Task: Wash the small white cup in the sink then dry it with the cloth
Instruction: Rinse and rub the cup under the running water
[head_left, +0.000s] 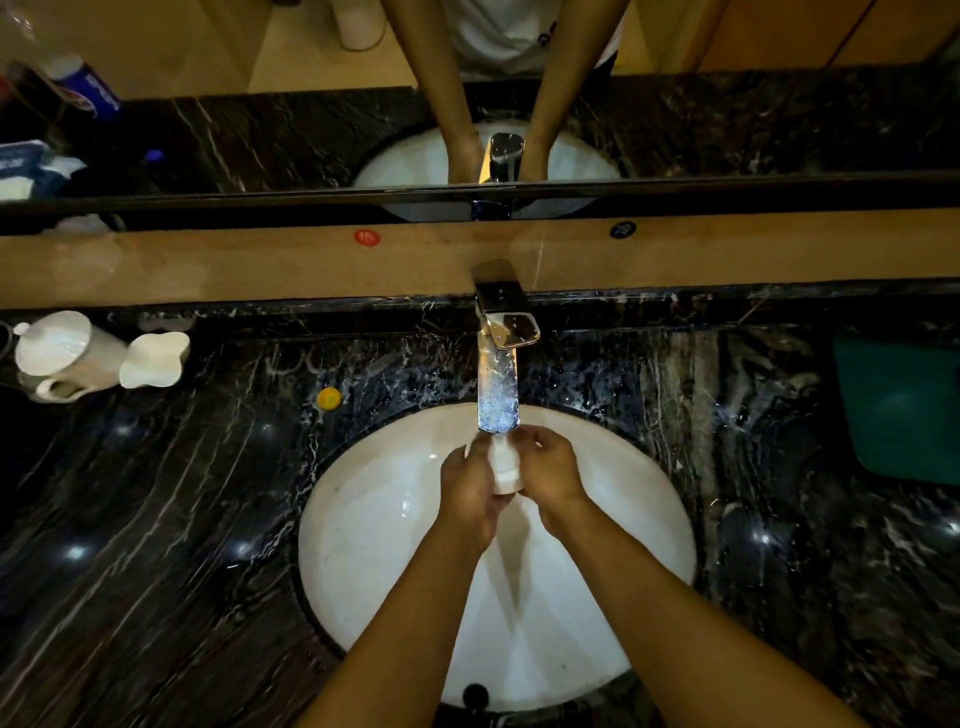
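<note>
The small white cup (505, 467) is held between both hands over the white oval sink (363, 530), right under the spout of the chrome faucet (498, 384). My left hand (470, 496) wraps its left side and underside. My right hand (550, 470) grips its right side, fingers curled over the top. Most of the cup is hidden by my fingers. A green cloth (901, 408) lies flat on the dark marble counter at the far right.
A white lidded pot (62, 356) and a white flower-shaped dish (155, 359) stand at the counter's left back. A small yellow round object (329, 398) lies near the sink's left rim. A mirror (727, 119) runs behind the counter.
</note>
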